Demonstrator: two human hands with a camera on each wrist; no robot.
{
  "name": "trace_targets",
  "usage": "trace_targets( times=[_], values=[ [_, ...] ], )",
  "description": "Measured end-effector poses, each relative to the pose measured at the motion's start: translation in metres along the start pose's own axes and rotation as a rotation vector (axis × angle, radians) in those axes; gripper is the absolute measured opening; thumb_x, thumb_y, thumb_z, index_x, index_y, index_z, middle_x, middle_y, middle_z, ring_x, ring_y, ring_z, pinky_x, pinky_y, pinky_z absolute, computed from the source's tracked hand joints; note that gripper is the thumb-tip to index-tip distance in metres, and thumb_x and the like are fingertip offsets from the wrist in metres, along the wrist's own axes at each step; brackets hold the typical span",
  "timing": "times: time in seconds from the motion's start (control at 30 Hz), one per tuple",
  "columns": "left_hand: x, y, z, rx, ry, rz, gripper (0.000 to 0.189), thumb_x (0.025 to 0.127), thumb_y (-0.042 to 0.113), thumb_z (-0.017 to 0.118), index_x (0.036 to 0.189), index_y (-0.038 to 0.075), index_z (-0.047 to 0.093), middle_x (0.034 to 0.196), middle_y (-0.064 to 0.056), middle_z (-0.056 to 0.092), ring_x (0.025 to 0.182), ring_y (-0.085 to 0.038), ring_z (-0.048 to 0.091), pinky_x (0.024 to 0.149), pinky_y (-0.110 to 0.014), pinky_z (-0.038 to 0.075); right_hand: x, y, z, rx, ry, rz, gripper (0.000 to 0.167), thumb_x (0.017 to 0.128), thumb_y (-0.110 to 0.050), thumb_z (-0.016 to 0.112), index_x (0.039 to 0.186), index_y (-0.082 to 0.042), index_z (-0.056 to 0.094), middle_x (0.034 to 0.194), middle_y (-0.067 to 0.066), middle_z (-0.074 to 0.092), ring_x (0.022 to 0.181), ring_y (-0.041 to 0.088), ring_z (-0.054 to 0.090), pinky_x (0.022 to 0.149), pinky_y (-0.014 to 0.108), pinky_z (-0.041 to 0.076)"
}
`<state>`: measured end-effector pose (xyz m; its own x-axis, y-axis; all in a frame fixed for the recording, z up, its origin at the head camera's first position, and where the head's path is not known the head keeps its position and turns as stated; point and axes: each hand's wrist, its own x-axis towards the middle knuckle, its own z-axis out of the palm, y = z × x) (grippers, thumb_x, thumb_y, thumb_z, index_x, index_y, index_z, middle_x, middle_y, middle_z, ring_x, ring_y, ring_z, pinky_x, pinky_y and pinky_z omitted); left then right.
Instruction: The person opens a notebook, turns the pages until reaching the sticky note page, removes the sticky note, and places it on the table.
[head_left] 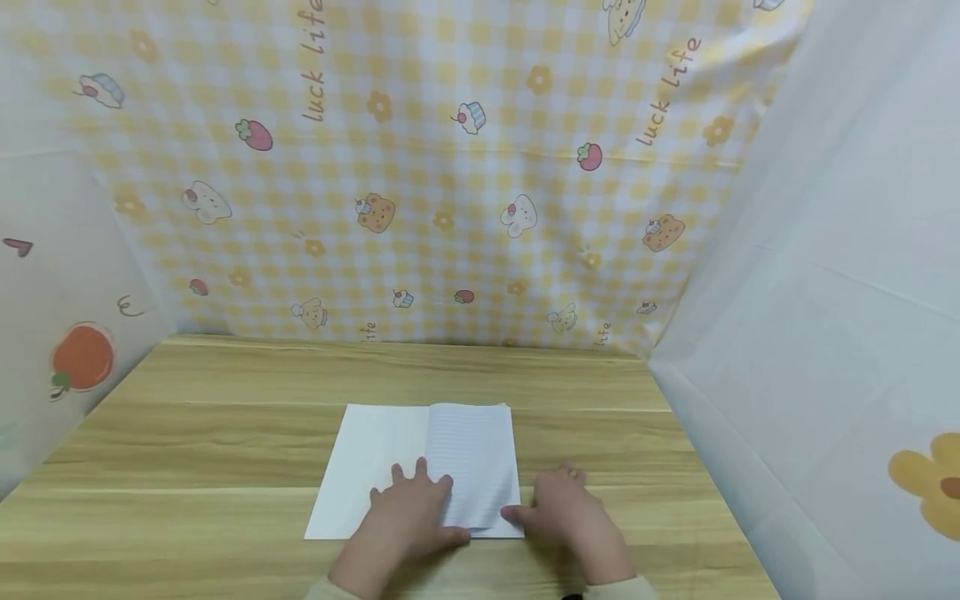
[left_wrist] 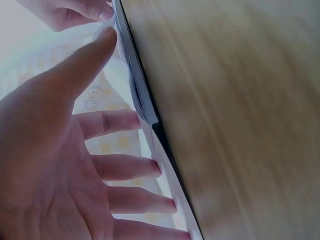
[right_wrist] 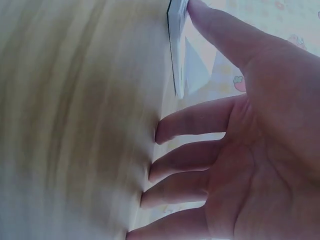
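An open notebook (head_left: 468, 454) lies on the wooden table, with a plain white left side and a lined right page. The lower part of that page lifts slightly from the sheets under it. My left hand (head_left: 408, 512) is spread over the notebook's lower middle, its fingertips touching the left side and the fold. In the left wrist view the left thumb (left_wrist: 90, 62) lies by the notebook's lower edge. My right hand (head_left: 566, 508) is at the lower right corner. Its thumb (right_wrist: 220, 25) touches the notebook while its other fingers (right_wrist: 185, 160) rest on the table, spread apart.
The wooden table (head_left: 225, 417) extends around the notebook. A yellow checked cloth (head_left: 420, 167) with cartoon prints hangs behind it. White sheets stand as walls at the left (head_left: 45, 292) and at the right (head_left: 825, 292).
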<state>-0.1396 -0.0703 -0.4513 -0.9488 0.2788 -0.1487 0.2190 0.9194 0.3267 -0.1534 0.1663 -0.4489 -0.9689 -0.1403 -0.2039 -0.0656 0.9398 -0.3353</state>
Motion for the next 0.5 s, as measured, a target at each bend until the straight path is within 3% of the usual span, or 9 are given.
trace_targets(
  times=[0.13,0.27,0.33,0.4,0.47,0.5],
  values=[
    [0.002,-0.005,0.001,-0.019,-0.016,0.016,0.070,0.088,0.058,0.080,0.136,0.010,0.067,0.154,-0.034,0.053,0.138,-0.070,0.046,0.095,-0.089,0.044,-0.001,0.002,-0.003,0.020,-0.010,-0.016,0.058,0.085,-0.055,0.085,0.073,0.000,0.068,0.139,0.059,0.044,0.135,0.080,0.038,0.105,0.083,0.042],
    [0.004,-0.015,-0.003,-0.042,0.014,0.067,0.051,0.100,0.035,0.070,0.140,0.003,0.064,0.148,-0.033,0.059,0.134,-0.066,0.054,0.102,-0.081,0.047,-0.001,0.006,-0.003,0.033,-0.011,-0.037,0.055,0.081,-0.048,0.090,0.065,-0.007,0.056,0.133,0.058,0.051,0.136,0.080,0.037,0.112,0.080,0.040],
    [0.004,-0.017,-0.006,-0.075,0.069,0.071,0.056,0.100,0.024,0.068,0.147,-0.004,0.056,0.139,-0.034,0.065,0.116,-0.055,0.069,0.096,-0.068,0.058,0.000,0.006,-0.003,0.032,-0.009,-0.046,0.055,0.080,-0.046,0.091,0.066,-0.007,0.054,0.132,0.058,0.051,0.135,0.080,0.037,0.112,0.080,0.040],
    [0.004,-0.016,-0.009,-0.110,0.148,0.042,0.071,0.097,0.016,0.067,0.158,-0.007,0.040,0.138,-0.039,0.063,0.086,-0.042,0.075,0.075,-0.054,0.064,0.001,0.005,-0.003,0.029,-0.009,-0.048,0.056,0.079,-0.045,0.092,0.066,-0.006,0.054,0.133,0.059,0.050,0.135,0.080,0.037,0.113,0.080,0.039],
    [0.005,-0.013,-0.010,-0.053,0.271,0.007,0.084,0.094,0.012,0.071,0.165,-0.004,0.029,0.142,-0.043,0.057,0.085,-0.042,0.074,0.065,-0.054,0.063,0.001,0.005,-0.003,0.023,-0.010,-0.045,0.056,0.079,-0.045,0.092,0.067,-0.006,0.053,0.133,0.059,0.049,0.135,0.080,0.037,0.112,0.080,0.038],
    [0.005,-0.012,-0.010,-0.005,0.325,-0.012,0.087,0.094,0.010,0.072,0.167,0.001,0.026,0.149,-0.044,0.051,0.093,-0.045,0.074,0.068,-0.057,0.064,0.001,0.005,-0.003,0.019,-0.013,-0.041,0.057,0.079,-0.045,0.092,0.068,-0.006,0.053,0.134,0.059,0.049,0.135,0.080,0.037,0.113,0.080,0.038]
  ],
)
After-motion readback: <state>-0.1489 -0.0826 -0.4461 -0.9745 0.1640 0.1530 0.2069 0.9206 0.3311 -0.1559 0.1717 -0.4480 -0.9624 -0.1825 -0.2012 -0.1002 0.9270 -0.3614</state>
